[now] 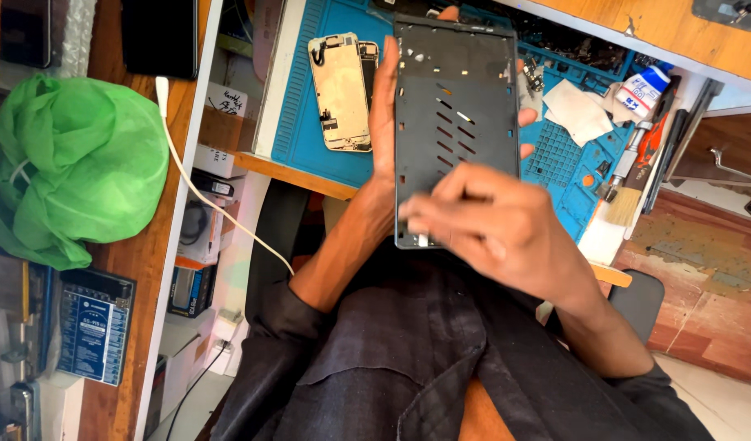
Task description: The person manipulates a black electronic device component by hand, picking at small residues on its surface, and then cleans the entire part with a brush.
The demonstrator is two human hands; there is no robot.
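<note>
Above the blue mat (310, 122) | left hand (384, 114) clasps dark tablet frame (455, 98) by its long edges | right hand (494, 224) pinches at lower edge | frame likely light, thin, flexes easily; support both sides.

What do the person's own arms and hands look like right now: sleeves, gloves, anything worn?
Both hands are bare: no gloves, rings or watch show on the left hand or the right hand. Each arm wears a dark charcoal woven sleeve, pushed up to about the elbow, so the forearms are uncovered. The fabric looks loose and creased.
</note>
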